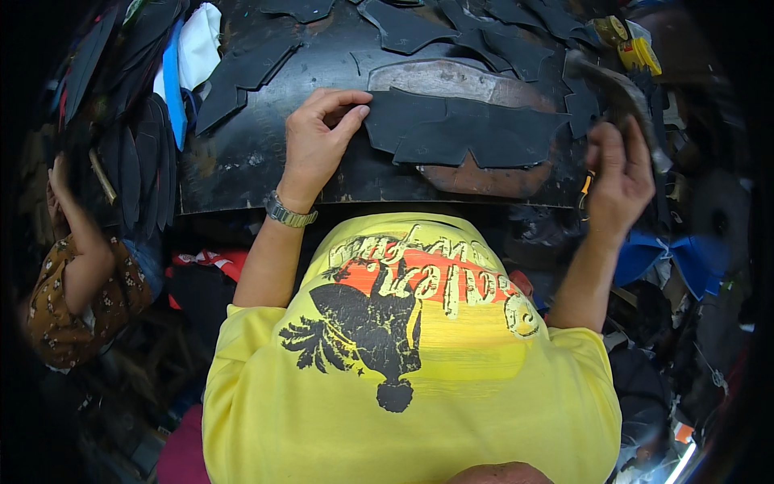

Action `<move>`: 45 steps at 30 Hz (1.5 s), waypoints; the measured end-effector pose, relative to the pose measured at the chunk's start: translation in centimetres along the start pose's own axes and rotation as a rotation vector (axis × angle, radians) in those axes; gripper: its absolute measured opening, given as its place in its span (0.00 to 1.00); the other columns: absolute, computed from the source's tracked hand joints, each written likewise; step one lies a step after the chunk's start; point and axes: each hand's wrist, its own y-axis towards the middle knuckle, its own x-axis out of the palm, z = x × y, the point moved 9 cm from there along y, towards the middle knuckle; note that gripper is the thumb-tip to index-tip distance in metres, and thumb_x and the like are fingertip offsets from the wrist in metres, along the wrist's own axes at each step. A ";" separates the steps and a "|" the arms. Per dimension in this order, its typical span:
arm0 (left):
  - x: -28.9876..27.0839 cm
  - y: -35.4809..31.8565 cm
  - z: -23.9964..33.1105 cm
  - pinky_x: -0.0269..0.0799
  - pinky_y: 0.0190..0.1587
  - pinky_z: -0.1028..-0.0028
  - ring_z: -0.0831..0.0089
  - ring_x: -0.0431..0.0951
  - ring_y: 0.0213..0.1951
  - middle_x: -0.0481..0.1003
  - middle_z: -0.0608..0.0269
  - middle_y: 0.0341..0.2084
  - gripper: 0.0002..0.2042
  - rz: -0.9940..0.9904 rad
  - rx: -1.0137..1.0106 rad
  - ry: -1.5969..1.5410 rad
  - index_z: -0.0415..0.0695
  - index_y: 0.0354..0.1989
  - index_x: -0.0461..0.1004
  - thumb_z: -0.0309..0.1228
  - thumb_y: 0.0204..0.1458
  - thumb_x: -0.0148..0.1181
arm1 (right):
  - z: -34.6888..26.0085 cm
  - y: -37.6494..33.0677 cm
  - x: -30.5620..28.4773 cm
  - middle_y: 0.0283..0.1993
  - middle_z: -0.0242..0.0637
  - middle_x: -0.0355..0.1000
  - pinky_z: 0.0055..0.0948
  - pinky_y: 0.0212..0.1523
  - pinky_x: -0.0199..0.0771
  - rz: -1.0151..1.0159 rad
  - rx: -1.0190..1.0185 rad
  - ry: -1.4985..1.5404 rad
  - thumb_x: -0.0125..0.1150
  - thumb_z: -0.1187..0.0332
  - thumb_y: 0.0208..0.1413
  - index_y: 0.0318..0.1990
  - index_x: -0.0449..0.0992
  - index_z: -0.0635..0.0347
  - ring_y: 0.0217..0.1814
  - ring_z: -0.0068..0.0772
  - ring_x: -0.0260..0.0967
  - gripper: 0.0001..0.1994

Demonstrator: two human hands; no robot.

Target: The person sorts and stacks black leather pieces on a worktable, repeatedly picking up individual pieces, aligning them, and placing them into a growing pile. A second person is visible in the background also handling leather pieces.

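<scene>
Head view: hands point(316, 141) flank black piece point(480, 131); yellow container point(638, 55), contents hidden.

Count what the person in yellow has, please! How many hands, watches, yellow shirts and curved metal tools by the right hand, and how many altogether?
Hands: 2, the left hand and the right hand
Watch: 1, on the left wrist
Yellow shirt: 1
Curved metal tool: 1, blurry, by the right hand
Total: 5

Left hand point(317, 145) pinches; blurred right hand point(619, 173) curls.
</scene>
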 end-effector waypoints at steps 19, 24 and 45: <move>-0.2 -0.4 0.4 0.73 0.34 0.74 0.73 0.79 0.29 0.78 0.62 0.30 0.07 0.019 0.097 0.084 0.44 0.41 0.86 0.25 0.53 0.69 | -2.0 -4.0 9.5 0.37 0.55 0.79 0.42 0.40 0.77 -0.381 -0.095 -0.281 0.63 0.64 0.64 0.55 0.79 0.59 0.39 0.59 0.78 0.15; 0.0 -0.1 0.2 0.73 0.33 0.75 0.73 0.78 0.29 0.77 0.63 0.30 0.07 0.022 0.108 0.038 0.44 0.41 0.86 0.26 0.53 0.70 | -1.5 -5.4 11.5 0.36 0.56 0.78 0.46 0.39 0.78 -0.643 -0.122 -0.633 0.63 0.64 0.64 0.62 0.74 0.56 0.38 0.61 0.78 0.20; 1.2 -0.5 0.9 0.74 0.38 0.82 0.82 0.77 0.34 0.76 0.67 0.41 0.20 -0.097 0.021 0.123 0.43 0.51 0.82 0.25 0.47 0.76 | 1.8 -6.6 -2.0 0.42 0.40 0.81 0.30 0.40 0.74 -0.139 0.247 -0.196 0.61 0.69 0.67 0.54 0.79 0.66 0.35 0.30 0.74 0.13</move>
